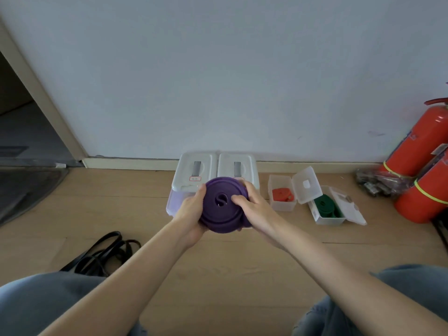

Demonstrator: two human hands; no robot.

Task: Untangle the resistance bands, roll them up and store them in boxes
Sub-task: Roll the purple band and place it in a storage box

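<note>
Both hands, left hand (191, 212) and right hand (254, 207), curl their fingers round a coiled purple band (223, 204) above two lidded boxes (215, 170). Black bands (101, 253) lie tangled on the floor (218, 275).

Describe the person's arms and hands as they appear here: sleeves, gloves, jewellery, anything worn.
Both forearms are bare up to the frame's edge; no sleeve shows. The left hand and right hand wear no gloves, and no rings, watch or bracelet can be seen. Blue-grey denim trousers cover the knees below.
</note>
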